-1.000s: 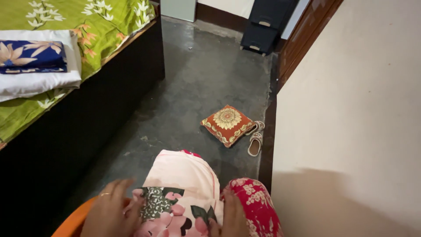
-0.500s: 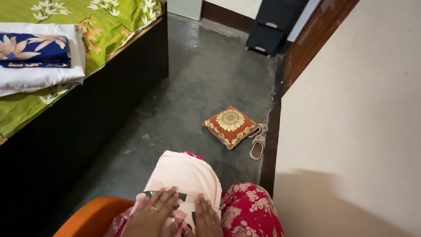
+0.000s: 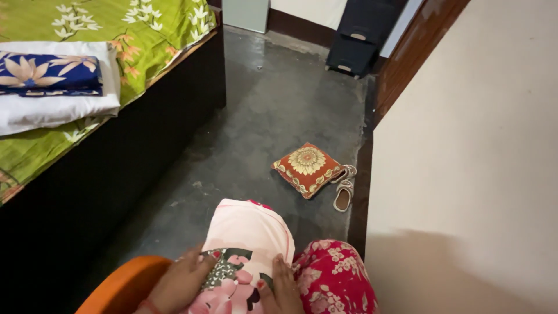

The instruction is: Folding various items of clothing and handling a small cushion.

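- Pillow (image 3: 247, 250) in the pink floral cover is lying across your lap, its plain pink end pointing away from you toward the floor, its flowered end under your hands.
- Your left hand (image 3: 180, 282) is laid on the near left part of it, fingers spread fairly flat with the tips on the dark flowered patch. It's pressing or smoothing, not pinching, as far as I can tell.
- Your right hand (image 3: 282, 288) sits on the near right side, fingers mostly together and flat on the fabric. It's partly cut off by the frame, so I can't tell whether the thumb has hold of anything.
- Neither hand really grips, so the far end just overhangs your knee. If you shift your legs, I'd guess the pillow could slide off onto the grey floor (image 3: 273, 116).
- Flat palms on a loose cover may also bunch the fabric instead of moving what's inside.
- Orange chair (image 3: 125, 285) edge shows just beside your left hand, and your red floral trousers (image 3: 334, 279) are touching the pillow on the right.
- Further out on the floor is an orange cushion (image 3: 307, 168) with a sandal (image 3: 343, 195) right beside it, close to the wall. A dropped pillow could land near those.
- Off to the left, well apart, the bed (image 3: 116, 145) has a green floral sheet (image 3: 151, 35) with folded blue and white cloth (image 3: 52, 87) on top.
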